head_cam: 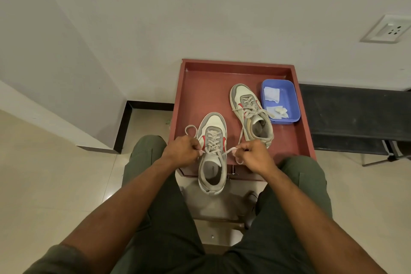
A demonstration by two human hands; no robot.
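A white, grey and red sneaker lies at the near edge of a red-brown tray table, its heel hanging over the front. My left hand grips the left end of its grey lace, which loops out past my knuckles. My right hand pinches the right end of the same lace, pulled taut across the tongue. A second, matching sneaker lies farther back on the right with its laces loose.
A blue plastic tub with white cloths or tissues stands at the tray's right side. A black bench runs to the right. Walls stand behind and to the left. My knees flank the table. A wall socket is at upper right.
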